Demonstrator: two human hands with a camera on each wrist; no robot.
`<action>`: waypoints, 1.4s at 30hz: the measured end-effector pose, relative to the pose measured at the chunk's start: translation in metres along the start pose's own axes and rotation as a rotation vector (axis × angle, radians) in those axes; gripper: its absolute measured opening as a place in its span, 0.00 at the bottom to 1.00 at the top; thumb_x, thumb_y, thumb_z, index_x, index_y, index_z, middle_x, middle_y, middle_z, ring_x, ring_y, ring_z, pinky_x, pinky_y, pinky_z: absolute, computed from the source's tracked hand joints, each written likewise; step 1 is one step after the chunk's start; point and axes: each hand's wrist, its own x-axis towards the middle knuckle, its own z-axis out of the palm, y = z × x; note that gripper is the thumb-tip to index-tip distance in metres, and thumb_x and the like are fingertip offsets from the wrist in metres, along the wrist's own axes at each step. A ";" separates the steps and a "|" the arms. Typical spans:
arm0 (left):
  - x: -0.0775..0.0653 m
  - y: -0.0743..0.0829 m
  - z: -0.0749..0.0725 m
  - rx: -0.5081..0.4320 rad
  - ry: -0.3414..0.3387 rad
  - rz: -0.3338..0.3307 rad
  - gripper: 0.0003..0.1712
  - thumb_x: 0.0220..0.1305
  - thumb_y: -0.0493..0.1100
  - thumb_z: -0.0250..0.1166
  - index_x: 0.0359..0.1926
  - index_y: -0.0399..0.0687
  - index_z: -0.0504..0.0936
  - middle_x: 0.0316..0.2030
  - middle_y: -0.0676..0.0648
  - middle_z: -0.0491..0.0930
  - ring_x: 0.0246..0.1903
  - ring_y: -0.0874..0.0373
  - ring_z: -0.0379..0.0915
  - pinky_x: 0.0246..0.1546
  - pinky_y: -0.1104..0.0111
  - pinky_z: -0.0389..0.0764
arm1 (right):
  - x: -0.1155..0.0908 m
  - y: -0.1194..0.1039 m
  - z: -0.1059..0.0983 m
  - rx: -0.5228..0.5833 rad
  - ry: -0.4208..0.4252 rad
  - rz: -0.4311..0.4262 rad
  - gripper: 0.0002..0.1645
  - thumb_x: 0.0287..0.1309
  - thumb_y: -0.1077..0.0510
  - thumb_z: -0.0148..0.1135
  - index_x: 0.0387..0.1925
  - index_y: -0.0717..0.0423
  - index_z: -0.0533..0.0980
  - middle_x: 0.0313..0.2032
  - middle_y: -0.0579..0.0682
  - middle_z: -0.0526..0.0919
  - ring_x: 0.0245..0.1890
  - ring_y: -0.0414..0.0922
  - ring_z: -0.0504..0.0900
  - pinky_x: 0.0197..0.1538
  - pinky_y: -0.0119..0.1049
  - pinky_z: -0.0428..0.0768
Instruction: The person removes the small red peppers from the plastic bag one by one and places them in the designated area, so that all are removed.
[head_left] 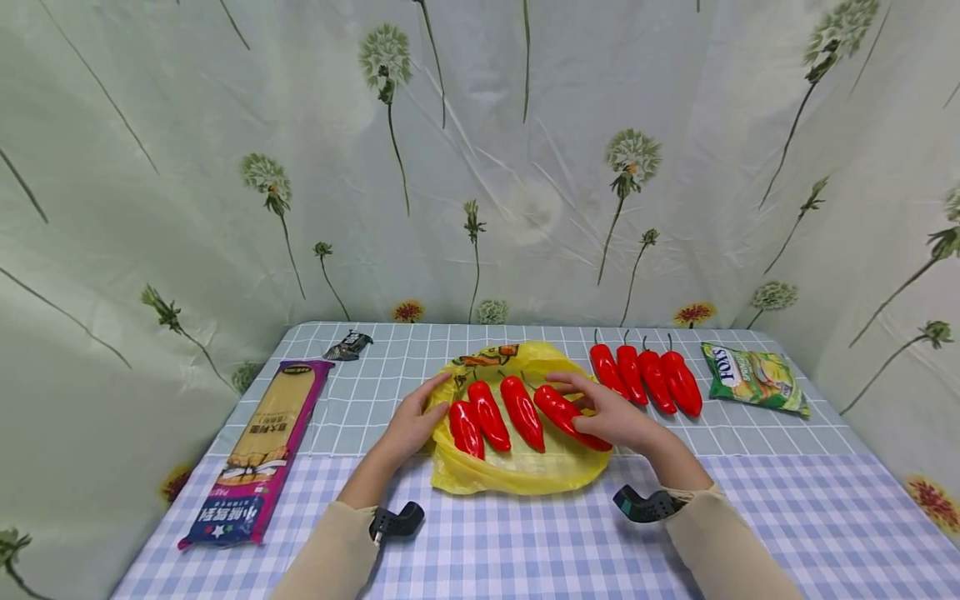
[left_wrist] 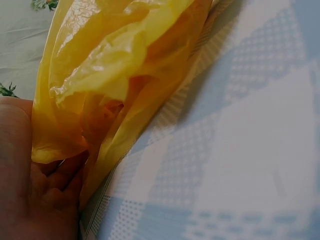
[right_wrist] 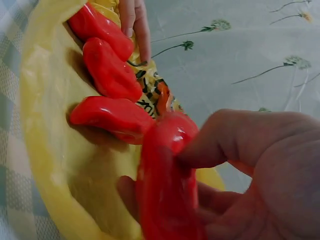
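Observation:
A yellow plastic bag lies spread open at the middle of the table. My left hand grips its left edge, with the film between thumb and fingers in the left wrist view. Inside the bag lie three glossy red peppers, the leftmost pepper, a second pepper and a third pepper. Over the bag's right part, my right hand holds another red pepper between thumb and fingers. Whether this pepper touches the bag's bottom I cannot tell.
Several more red peppers lie in a row behind my right hand. A green Fox's packet is at the far right. On the left are a long pasta packet and a small black wrapper. A flowered curtain hangs behind the table.

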 end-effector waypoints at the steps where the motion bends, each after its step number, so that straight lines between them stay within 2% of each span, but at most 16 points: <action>1: 0.000 0.000 0.000 0.000 0.000 -0.003 0.31 0.70 0.37 0.56 0.73 0.53 0.67 0.75 0.41 0.61 0.74 0.42 0.57 0.75 0.49 0.61 | -0.002 0.000 -0.001 -0.004 -0.018 -0.006 0.44 0.55 0.66 0.63 0.72 0.42 0.63 0.67 0.57 0.71 0.63 0.58 0.74 0.53 0.47 0.86; 6: -0.001 0.000 -0.002 -0.001 -0.004 -0.009 0.31 0.70 0.37 0.56 0.73 0.54 0.67 0.75 0.41 0.61 0.75 0.42 0.56 0.75 0.50 0.60 | -0.014 0.000 -0.006 0.020 -0.054 -0.032 0.48 0.52 0.67 0.64 0.74 0.43 0.60 0.66 0.60 0.71 0.64 0.60 0.73 0.53 0.47 0.87; 11: 0.000 -0.002 -0.002 0.002 -0.009 -0.003 0.31 0.71 0.37 0.56 0.73 0.54 0.66 0.75 0.40 0.61 0.75 0.41 0.56 0.74 0.49 0.61 | -0.028 0.003 -0.013 0.125 -0.087 -0.071 0.50 0.51 0.68 0.62 0.73 0.35 0.59 0.66 0.59 0.69 0.64 0.59 0.71 0.53 0.44 0.86; 15: 0.000 -0.002 -0.002 -0.001 0.000 -0.016 0.31 0.71 0.37 0.56 0.72 0.55 0.67 0.75 0.42 0.62 0.74 0.42 0.57 0.74 0.50 0.61 | -0.036 0.006 -0.017 0.204 -0.107 -0.074 0.51 0.50 0.67 0.64 0.74 0.36 0.58 0.66 0.59 0.67 0.64 0.57 0.71 0.53 0.44 0.86; 21: -0.001 -0.002 -0.002 -0.007 0.002 -0.017 0.30 0.70 0.37 0.56 0.72 0.54 0.68 0.74 0.42 0.63 0.74 0.43 0.58 0.74 0.50 0.61 | -0.044 0.013 -0.021 0.215 -0.024 -0.098 0.44 0.52 0.67 0.63 0.70 0.46 0.61 0.64 0.62 0.68 0.60 0.57 0.74 0.50 0.44 0.87; 26: -0.001 0.000 -0.001 -0.030 -0.006 -0.035 0.30 0.71 0.37 0.56 0.72 0.56 0.68 0.74 0.42 0.63 0.74 0.43 0.59 0.73 0.50 0.64 | -0.052 0.018 -0.025 0.161 0.074 -0.113 0.39 0.55 0.64 0.65 0.68 0.48 0.63 0.64 0.62 0.70 0.64 0.64 0.70 0.52 0.41 0.87; 31: 0.000 0.000 0.000 -0.026 -0.006 -0.020 0.30 0.71 0.36 0.56 0.72 0.53 0.67 0.74 0.41 0.62 0.74 0.42 0.58 0.73 0.49 0.64 | -0.057 0.024 -0.030 0.122 0.141 -0.091 0.38 0.55 0.61 0.68 0.66 0.50 0.64 0.64 0.62 0.71 0.63 0.63 0.72 0.52 0.36 0.86; 36: 0.000 0.000 0.000 -0.019 -0.003 -0.014 0.30 0.71 0.36 0.56 0.72 0.53 0.68 0.75 0.40 0.62 0.74 0.42 0.57 0.74 0.49 0.62 | -0.062 0.034 -0.034 0.127 0.145 -0.054 0.38 0.55 0.59 0.70 0.65 0.53 0.63 0.64 0.62 0.70 0.59 0.57 0.73 0.49 0.31 0.85; 42: -0.001 0.003 0.001 -0.029 -0.009 -0.052 0.30 0.71 0.38 0.56 0.72 0.57 0.68 0.75 0.42 0.61 0.74 0.42 0.57 0.73 0.49 0.63 | -0.069 0.047 -0.037 0.157 0.120 -0.019 0.36 0.58 0.58 0.68 0.64 0.56 0.61 0.62 0.65 0.68 0.51 0.51 0.77 0.47 0.30 0.86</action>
